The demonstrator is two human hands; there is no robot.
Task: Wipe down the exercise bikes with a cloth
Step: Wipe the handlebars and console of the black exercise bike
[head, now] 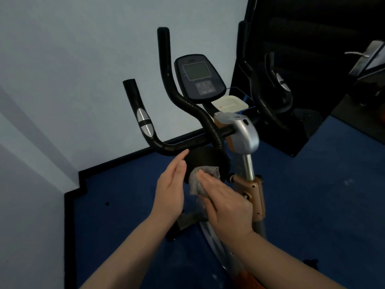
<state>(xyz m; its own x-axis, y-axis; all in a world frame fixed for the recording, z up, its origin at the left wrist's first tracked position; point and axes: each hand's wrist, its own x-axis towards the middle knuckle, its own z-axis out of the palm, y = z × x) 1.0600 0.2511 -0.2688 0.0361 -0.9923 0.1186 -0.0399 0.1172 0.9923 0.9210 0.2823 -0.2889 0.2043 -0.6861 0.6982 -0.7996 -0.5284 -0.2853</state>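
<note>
Right grip (225, 203) flat, pressing cloth (200, 180) on black drum (208, 158); left grip (170, 184) open at drum edge

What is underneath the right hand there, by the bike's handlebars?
A grey cloth lies under the flat right hand, against a round black part of the bike. The hand hides the rest of the cloth.

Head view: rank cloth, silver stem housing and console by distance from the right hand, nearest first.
1. grey cloth: pressed under the fingers of the right hand.
2. silver stem housing: above the hand, slightly right.
3. console: farthest, top centre.
</note>
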